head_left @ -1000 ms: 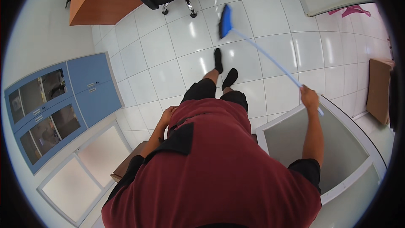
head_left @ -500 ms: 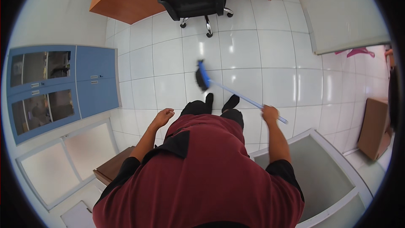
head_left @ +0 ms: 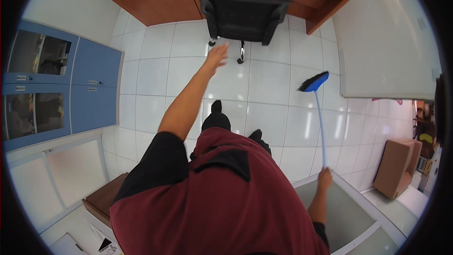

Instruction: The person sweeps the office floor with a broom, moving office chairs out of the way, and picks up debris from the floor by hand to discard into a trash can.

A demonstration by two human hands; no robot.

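My right hand (head_left: 325, 178) is wrapped round the end of a broom's pale blue handle, out to my right. The broom (head_left: 320, 123) stretches away from me, its blue head with dark bristles over the white tiles near the right-hand wall. In front of me my left arm reaches out. The left hand (head_left: 217, 58) holds nothing, its fingers stretched and apart, close to a black office chair (head_left: 243, 16). From this view I cannot tell whether the fingertips touch the chair. The chair's backrest faces me, and its chrome legs end in black casters.
Beyond the chair stands an orange-brown wooden desk (head_left: 155, 0). Blue cabinets (head_left: 96, 85) with glass panels line the left wall. White floor tiles (head_left: 268, 118) spread ahead. On the right are a glass-panelled frame (head_left: 349, 212) and a brown upholstered seat (head_left: 392, 167) beyond the wall end.
My left hand has moved forward toward the chair. The broom has swung from in front of my feet to the right, still in my right hand. My body has stepped forward.
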